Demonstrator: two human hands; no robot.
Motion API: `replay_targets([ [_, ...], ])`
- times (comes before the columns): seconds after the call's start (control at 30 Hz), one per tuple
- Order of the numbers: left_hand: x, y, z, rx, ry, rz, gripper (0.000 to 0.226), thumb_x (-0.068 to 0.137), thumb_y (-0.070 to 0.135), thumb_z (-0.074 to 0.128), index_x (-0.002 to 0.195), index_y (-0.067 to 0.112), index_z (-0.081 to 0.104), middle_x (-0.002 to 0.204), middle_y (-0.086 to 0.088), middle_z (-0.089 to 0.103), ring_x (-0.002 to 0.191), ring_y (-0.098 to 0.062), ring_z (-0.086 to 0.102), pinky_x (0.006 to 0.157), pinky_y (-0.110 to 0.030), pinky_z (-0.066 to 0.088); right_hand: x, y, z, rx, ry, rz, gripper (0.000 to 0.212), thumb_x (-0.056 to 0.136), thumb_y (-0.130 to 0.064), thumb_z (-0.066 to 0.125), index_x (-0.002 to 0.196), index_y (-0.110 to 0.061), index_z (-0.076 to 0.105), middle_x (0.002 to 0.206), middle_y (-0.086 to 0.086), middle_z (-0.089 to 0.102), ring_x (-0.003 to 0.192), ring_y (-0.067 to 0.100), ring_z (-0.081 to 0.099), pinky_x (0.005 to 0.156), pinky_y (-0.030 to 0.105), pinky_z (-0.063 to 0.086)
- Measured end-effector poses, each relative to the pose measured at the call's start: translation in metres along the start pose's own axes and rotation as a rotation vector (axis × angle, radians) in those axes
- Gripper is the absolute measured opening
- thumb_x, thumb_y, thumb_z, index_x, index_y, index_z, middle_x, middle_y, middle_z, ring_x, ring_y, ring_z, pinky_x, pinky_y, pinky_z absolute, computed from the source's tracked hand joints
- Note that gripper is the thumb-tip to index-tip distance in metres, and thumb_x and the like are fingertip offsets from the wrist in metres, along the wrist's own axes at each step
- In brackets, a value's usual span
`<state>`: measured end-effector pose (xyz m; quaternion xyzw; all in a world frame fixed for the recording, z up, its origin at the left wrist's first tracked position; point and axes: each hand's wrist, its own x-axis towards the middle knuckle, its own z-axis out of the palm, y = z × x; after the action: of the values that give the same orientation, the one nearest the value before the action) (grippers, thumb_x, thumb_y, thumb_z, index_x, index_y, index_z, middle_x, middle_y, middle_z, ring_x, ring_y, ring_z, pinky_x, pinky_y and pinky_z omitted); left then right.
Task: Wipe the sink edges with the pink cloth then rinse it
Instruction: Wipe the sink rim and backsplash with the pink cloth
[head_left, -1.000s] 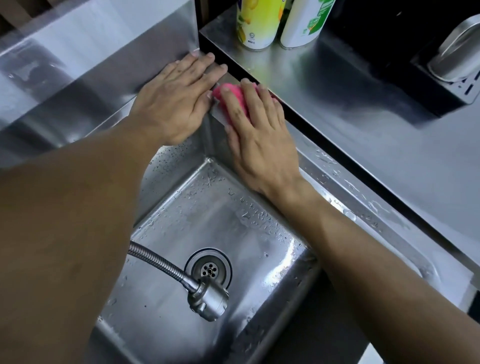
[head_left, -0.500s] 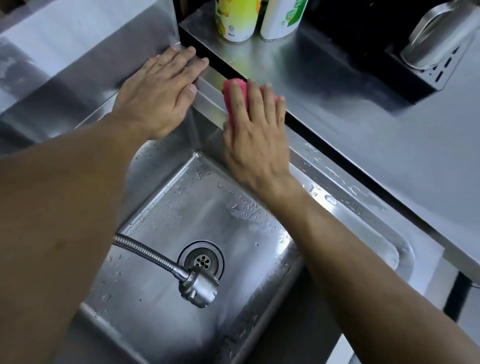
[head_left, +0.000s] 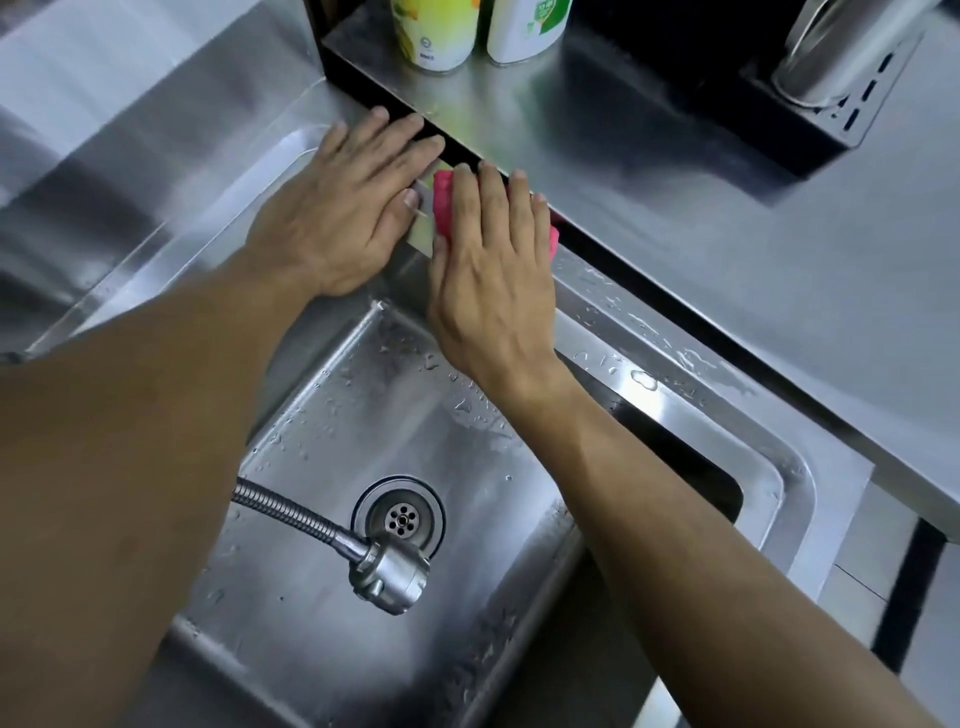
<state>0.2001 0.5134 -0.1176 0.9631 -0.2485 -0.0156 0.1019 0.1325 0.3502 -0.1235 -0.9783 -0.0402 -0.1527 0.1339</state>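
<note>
Head view: right hand (head_left: 493, 270) flat on pink cloth (head_left: 442, 205)

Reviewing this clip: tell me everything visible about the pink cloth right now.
The pink cloth is bright pink and looks soft and bunched; its weave is too small to tell. Most of it is hidden under the right hand, whose straight fingers press it flat onto the sink rim near the far corner, against the black edge of the raised counter. Only a strip left of the fingers and a small corner at the right side show. The left hand lies beside it, apparently not touching.
</note>
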Motion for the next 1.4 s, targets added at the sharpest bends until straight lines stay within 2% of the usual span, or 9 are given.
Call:
replay_targets([
  [0.23, -0.002, 0.001, 0.003, -0.009, 0.021, 0.013, 0.058, 0.110, 0.040, 0.016, 0.164, 0.021, 0.019, 0.172, -0.007, 0.017, 0.160, -0.029, 0.007, 0.129, -0.045, 0.002, -0.031, 0.016, -0.010, -0.010, 0.053, 0.049, 0.050, 0.109, -0.028, 0.037, 0.154, -0.006, 0.045, 0.155, 0.018, 0.048, 0.146, 0.041, 0.039, 0.124, 0.051, 0.024],
  [0.4, -0.001, 0.002, 0.007, 0.029, 0.033, 0.151, 0.056, 0.110, 0.038, 0.020, 0.163, 0.021, 0.023, 0.171, -0.009, 0.020, 0.158, -0.035, 0.010, 0.128, -0.054, 0.010, -0.025, 0.004, -0.008, -0.046, 0.028, 0.143, 0.053, 0.107, -0.028, 0.042, 0.153, -0.002, 0.044, 0.155, 0.021, 0.046, 0.147, 0.043, 0.038, 0.125, 0.054, 0.023],
  [0.63, -0.002, 0.004, 0.004, 0.027, -0.024, 0.098, 0.056, 0.110, 0.038, 0.017, 0.164, 0.027, 0.021, 0.171, -0.006, 0.021, 0.159, -0.030, 0.011, 0.128, -0.042, 0.001, -0.059, 0.029, -0.028, -0.021, -0.012, 0.081, 0.055, 0.110, -0.030, 0.036, 0.158, -0.003, 0.035, 0.164, 0.020, 0.035, 0.155, 0.040, 0.026, 0.128, 0.052, 0.015],
  [0.8, -0.004, 0.016, 0.002, 0.025, -0.005, 0.047, 0.058, 0.105, 0.033, 0.026, 0.162, 0.025, 0.025, 0.170, -0.007, 0.023, 0.158, -0.031, 0.014, 0.129, -0.048, 0.008, -0.074, 0.041, -0.040, -0.032, -0.109, 0.118, 0.064, 0.105, -0.033, 0.043, 0.160, -0.003, 0.031, 0.168, 0.022, 0.025, 0.159, 0.041, 0.015, 0.130, 0.053, 0.009],
  [0.97, -0.008, 0.040, 0.012, 0.034, 0.073, -0.069, 0.060, 0.104, 0.038, 0.029, 0.162, 0.021, 0.024, 0.171, -0.010, 0.018, 0.158, -0.035, 0.012, 0.128, -0.051, 0.010, -0.057, 0.068, -0.049, 0.073, -0.239, -0.130, 0.070, 0.101, -0.029, 0.044, 0.163, -0.004, 0.023, 0.171, 0.018, 0.019, 0.160, 0.036, 0.011, 0.131, 0.050, 0.009],
  [1.1, -0.008, 0.036, 0.011, 0.016, 0.058, -0.073, 0.061, 0.106, 0.042, 0.023, 0.164, 0.024, 0.019, 0.173, -0.009, 0.012, 0.159, -0.032, 0.007, 0.129, -0.050, 0.009, -0.096, 0.085, -0.073, -0.026, -0.253, 0.004, 0.077, 0.095, -0.028, 0.038, 0.163, 0.002, 0.017, 0.172, 0.023, 0.005, 0.161, 0.038, -0.001, 0.132, 0.050, 0.001],
  [1.2, -0.008, 0.038, 0.014, 0.021, 0.083, -0.083, 0.061, 0.105, 0.043, 0.023, 0.163, 0.025, 0.020, 0.173, -0.009, 0.013, 0.159, -0.033, 0.009, 0.128, -0.052, 0.012, -0.073, 0.065, -0.061, -0.021, -0.189, 0.063, 0.062, 0.107, -0.034, 0.035, 0.158, -0.001, 0.033, 0.170, 0.021, 0.022, 0.159, 0.039, 0.016, 0.131, 0.051, 0.011],
  [1.3, -0.008, 0.036, 0.016, 0.043, 0.087, -0.071, 0.058, 0.107, 0.043, 0.023, 0.164, 0.031, 0.019, 0.173, -0.008, 0.011, 0.159, -0.032, 0.008, 0.128, -0.051, 0.011, -0.039, 0.046, -0.040, 0.039, -0.153, -0.107, 0.051, 0.109, -0.031, 0.040, 0.151, -0.004, 0.048, 0.161, 0.017, 0.043, 0.151, 0.041, 0.035, 0.127, 0.052, 0.021],
  [1.4, -0.012, 0.038, 0.019, 0.052, 0.106, -0.030, 0.055, 0.108, 0.037, 0.026, 0.163, 0.035, 0.022, 0.173, -0.006, 0.014, 0.159, -0.031, 0.011, 0.127, -0.052, 0.009, -0.056, 0.067, -0.050, 0.020, -0.190, -0.206, 0.048, 0.112, -0.031, 0.038, 0.152, -0.006, 0.048, 0.158, 0.013, 0.046, 0.151, 0.038, 0.035, 0.127, 0.053, 0.021],
])
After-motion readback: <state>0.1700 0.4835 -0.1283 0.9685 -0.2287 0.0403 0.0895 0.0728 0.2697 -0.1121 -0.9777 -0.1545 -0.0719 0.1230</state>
